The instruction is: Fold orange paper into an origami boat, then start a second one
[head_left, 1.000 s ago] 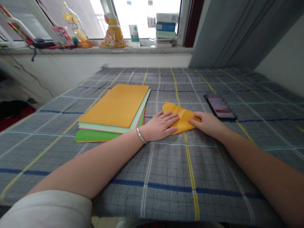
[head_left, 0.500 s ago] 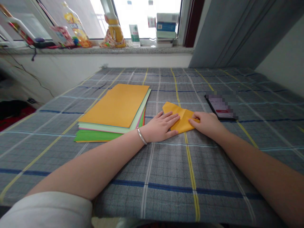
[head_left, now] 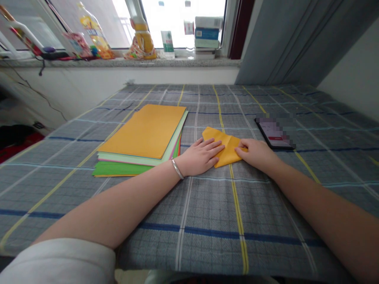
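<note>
A folded piece of orange paper (head_left: pixel 227 152) lies on the checked tablecloth between my hands, a crease running across it. My left hand (head_left: pixel 201 157) rests flat on its left side, fingers stretched out and pointing right. On the right, my right hand (head_left: pixel 256 154) pinches the paper's right corner between thumb and curled fingers. A silver bangle (head_left: pixel 177 169) circles my left wrist. Just beyond my left forearm lies a stack of coloured paper (head_left: pixel 145 132), orange on top with pale green, pink and bright green sheets under it.
A phone (head_left: pixel 274 134) with a partly blurred screen lies beyond my right hand. The checked tablecloth (head_left: pixel 213 205) covers the table. Bottles, a tube and stacked boxes (head_left: pixel 207 35) stand on the windowsill (head_left: pixel 177 62) at the back. A grey curtain (head_left: pixel 284 39) hangs at the right.
My left thumb has drawn in closer to the fingers, baring a little more of the paper's lower edge. My right hand still pinches the corner.
</note>
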The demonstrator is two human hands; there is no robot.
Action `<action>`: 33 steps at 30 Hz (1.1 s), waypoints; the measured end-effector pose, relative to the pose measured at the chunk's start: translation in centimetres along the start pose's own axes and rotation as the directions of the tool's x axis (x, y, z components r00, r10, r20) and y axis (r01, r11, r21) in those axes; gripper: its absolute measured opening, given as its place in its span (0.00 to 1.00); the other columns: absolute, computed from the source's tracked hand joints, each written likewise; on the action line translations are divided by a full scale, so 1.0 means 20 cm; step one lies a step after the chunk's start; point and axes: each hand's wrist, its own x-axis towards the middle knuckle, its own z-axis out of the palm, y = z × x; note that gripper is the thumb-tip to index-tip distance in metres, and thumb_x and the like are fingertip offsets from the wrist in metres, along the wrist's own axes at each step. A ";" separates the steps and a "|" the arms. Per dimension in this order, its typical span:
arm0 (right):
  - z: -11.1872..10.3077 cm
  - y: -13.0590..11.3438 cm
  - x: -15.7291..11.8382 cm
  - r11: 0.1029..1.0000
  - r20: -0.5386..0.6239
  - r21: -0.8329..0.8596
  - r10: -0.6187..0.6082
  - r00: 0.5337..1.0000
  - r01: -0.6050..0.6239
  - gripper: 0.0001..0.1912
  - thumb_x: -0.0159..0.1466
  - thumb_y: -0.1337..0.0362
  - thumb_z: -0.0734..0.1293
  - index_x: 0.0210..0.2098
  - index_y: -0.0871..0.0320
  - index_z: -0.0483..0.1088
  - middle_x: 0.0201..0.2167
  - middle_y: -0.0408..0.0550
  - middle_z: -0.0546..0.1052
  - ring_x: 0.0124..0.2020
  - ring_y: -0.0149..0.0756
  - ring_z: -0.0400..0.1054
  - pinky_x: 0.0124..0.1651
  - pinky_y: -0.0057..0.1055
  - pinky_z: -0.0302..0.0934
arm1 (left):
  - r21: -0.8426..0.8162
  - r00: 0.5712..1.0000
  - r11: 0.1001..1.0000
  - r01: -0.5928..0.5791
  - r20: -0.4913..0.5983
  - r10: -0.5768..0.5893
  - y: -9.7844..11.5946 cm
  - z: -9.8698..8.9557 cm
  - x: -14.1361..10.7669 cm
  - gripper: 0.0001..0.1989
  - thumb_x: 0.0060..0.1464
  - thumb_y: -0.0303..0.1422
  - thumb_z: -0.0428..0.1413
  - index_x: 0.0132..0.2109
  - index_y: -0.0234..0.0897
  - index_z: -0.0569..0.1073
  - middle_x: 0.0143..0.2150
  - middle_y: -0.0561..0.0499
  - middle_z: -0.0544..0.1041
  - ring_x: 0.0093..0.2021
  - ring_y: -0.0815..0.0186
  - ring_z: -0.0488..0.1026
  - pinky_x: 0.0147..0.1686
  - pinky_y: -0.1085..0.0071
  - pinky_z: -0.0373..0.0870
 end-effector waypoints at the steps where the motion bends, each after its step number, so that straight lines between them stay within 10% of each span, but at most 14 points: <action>1: 0.00 0.00 0.00 1.000 0.015 -0.003 0.004 1.000 -0.004 0.11 0.60 0.56 0.60 0.24 0.54 0.64 0.27 0.49 0.76 0.29 0.42 0.67 0.31 0.36 0.52 | -0.001 1.000 1.000 -0.003 0.003 0.003 0.00 0.00 0.00 0.26 0.68 0.38 0.35 0.70 0.37 0.53 0.72 0.46 0.53 0.71 0.57 0.48 0.67 0.53 0.43; 13: -0.03 0.05 0.00 0.966 -0.349 0.200 -0.088 0.933 0.166 0.09 0.64 0.57 0.60 0.32 0.53 0.67 0.32 0.48 0.76 0.38 0.45 0.69 0.52 0.47 0.56 | 0.011 0.988 0.994 -0.109 -0.113 0.110 -0.05 0.00 -0.01 0.26 0.64 0.33 0.42 0.68 0.36 0.56 0.72 0.44 0.53 0.72 0.55 0.44 0.69 0.54 0.43; 19: -0.02 0.09 0.00 0.926 -0.090 0.359 -0.087 0.992 0.114 0.09 0.62 0.56 0.62 0.32 0.54 0.67 0.31 0.47 0.76 0.32 0.40 0.68 0.36 0.36 0.60 | 0.020 0.987 0.988 -0.153 -0.053 0.153 -0.04 0.01 -0.01 0.26 0.67 0.40 0.41 0.68 0.40 0.57 0.71 0.47 0.55 0.71 0.54 0.49 0.68 0.51 0.43; 33: 0.00 0.06 0.04 0.949 -0.024 0.314 0.015 1.000 -0.007 0.12 0.61 0.53 0.62 0.30 0.55 0.69 0.31 0.48 0.76 0.32 0.41 0.69 0.36 0.36 0.58 | -0.026 1.000 1.000 -0.013 0.011 0.014 -0.01 0.00 0.02 0.32 0.68 0.47 0.34 0.70 0.32 0.52 0.72 0.44 0.52 0.71 0.59 0.48 0.68 0.61 0.43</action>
